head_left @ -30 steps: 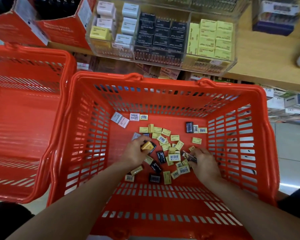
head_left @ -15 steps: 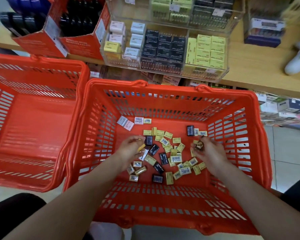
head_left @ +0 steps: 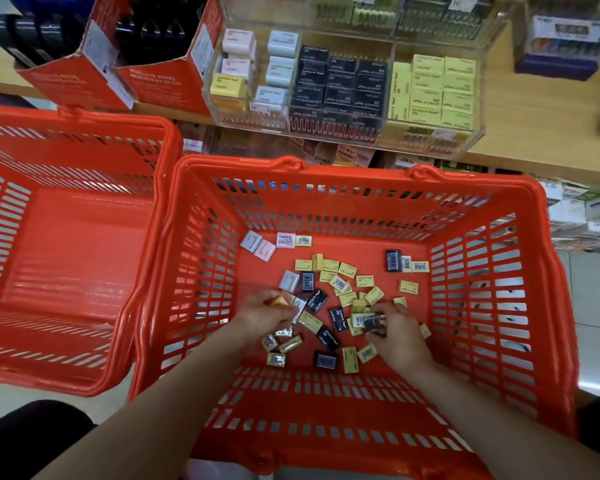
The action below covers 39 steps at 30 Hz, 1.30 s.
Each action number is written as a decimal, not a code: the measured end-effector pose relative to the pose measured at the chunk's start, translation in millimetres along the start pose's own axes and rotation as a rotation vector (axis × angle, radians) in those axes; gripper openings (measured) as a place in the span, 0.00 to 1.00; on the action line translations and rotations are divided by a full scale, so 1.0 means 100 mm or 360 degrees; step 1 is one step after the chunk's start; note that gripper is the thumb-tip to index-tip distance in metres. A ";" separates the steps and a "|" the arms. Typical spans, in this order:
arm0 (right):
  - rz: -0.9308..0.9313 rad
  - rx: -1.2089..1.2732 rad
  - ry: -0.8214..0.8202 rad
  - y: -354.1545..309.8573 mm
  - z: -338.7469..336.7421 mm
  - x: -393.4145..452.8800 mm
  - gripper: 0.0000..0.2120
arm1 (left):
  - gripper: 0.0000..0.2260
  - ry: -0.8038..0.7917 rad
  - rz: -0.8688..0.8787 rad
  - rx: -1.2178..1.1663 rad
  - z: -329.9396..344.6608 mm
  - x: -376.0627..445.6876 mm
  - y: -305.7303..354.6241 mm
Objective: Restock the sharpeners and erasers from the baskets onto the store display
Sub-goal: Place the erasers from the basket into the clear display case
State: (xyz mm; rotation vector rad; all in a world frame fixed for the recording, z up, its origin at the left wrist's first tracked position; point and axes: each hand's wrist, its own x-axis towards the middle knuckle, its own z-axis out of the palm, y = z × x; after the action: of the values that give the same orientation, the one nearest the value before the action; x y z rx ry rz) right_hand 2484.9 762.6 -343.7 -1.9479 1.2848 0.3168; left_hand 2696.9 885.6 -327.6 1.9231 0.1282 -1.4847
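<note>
- Since the earlier frame: right hand (head_left: pixel 400 336) drawn back toward the basket (head_left: pixel 548 271) near wall, fingers curled round a dark eraser (head_left: pixel 374 322).
- Left hand (head_left: pixel 265 311): pinches a yellow eraser (head_left: pixel 279 301).
- Handling: probably light, firm, wrappers slick; pinch long sides.

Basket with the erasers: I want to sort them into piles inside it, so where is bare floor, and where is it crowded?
In the right-hand basket, bare floor lies along the near wall below the hands, in the far right corner, and along the left wall. The middle is crowded with loose erasers around the left hand and right hand. The left basket floor shows nothing on it.
</note>
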 end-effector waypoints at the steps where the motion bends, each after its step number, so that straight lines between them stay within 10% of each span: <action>1: -0.0089 -0.0099 0.0035 0.00 0.02 0.01 0.20 | 0.11 0.0023 -0.0005 -0.0050 -0.03 0.00 -0.01; 9: -0.0205 -0.0219 0.0005 -0.07 -0.01 0.03 0.20 | 0.09 0.0053 0.0047 -0.0303 -0.08 0.02 0.09; 18: -0.0149 -0.0083 0.0131 -0.06 -0.17 -0.03 0.18 | 0.15 0.0082 0.0480 0.1156 0.09 0.13 -0.14; 31: -0.0030 -0.0128 0.0238 -0.14 -0.16 0.11 0.20 | 0.30 0.0060 0.0814 0.1917 0.05 0.26 -0.10; 39: -0.0040 0.0072 0.0110 -0.28 -0.24 0.09 0.25 | 0.10 0.0078 0.0815 0.1409 0.17 0.10 -0.08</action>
State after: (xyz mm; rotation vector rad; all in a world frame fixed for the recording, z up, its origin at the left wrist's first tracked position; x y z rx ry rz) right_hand 2508.2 745.0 -320.0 -1.9500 1.2993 0.2075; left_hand 2682.3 878.7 -341.7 2.3823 -1.0853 -1.2145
